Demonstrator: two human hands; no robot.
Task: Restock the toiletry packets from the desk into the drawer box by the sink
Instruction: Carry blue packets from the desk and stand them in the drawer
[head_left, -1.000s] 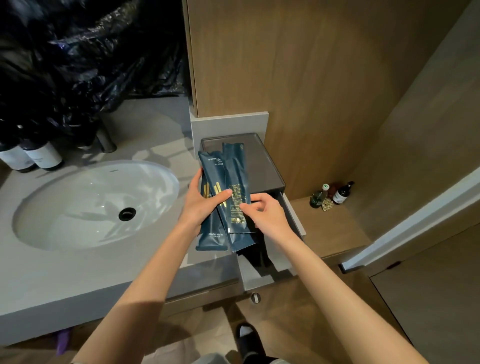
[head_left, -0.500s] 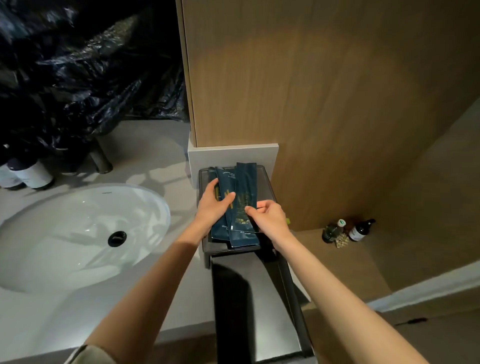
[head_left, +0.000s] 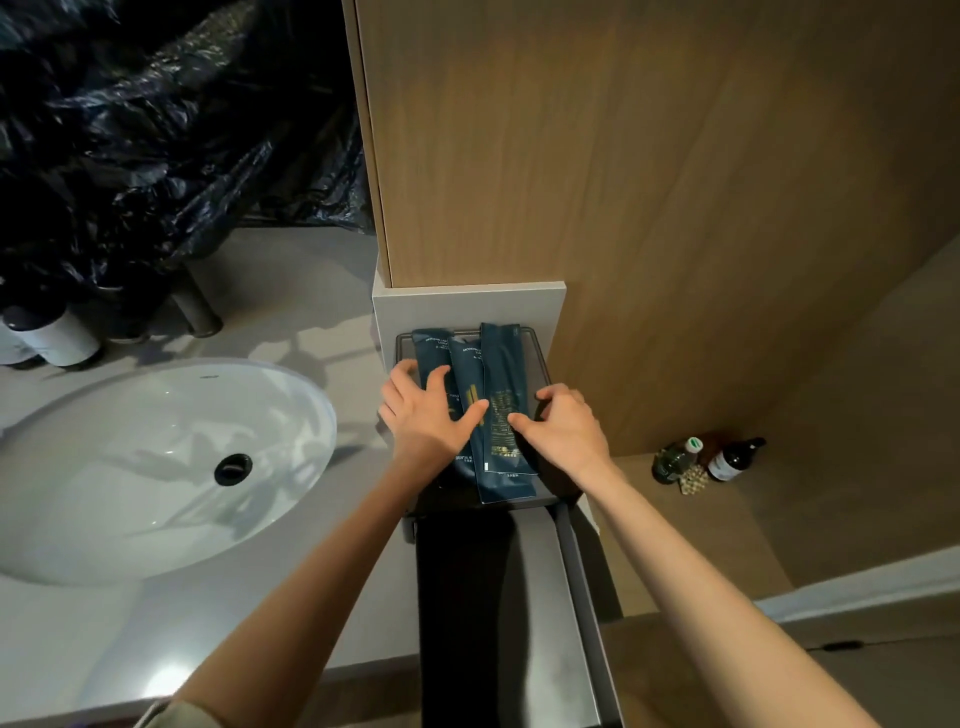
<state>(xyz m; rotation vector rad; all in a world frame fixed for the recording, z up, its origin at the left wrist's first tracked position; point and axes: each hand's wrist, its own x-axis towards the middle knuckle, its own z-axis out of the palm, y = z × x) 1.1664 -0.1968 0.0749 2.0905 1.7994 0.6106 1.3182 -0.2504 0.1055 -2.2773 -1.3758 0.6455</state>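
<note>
Three dark blue toiletry packets with gold print lie fanned on the flat top of the dark drawer box, beside the sink. My left hand lies spread on the left packets, fingers apart. The bent fingertips of my right hand touch the right edge of the rightmost packet. Below the hands, the box's long dark drawer is pulled out toward me, and its inside is in shadow.
A white oval sink is set in the grey counter at left. Behind it are the tap base, white-labelled bottles and crumpled black plastic. A wooden panel rises behind the box. Small bottles stand on the low ledge at right.
The packets went from being held up in both hands to lying flat on the box top. My left hand has spread over them. The view moved closer above the drawer.
</note>
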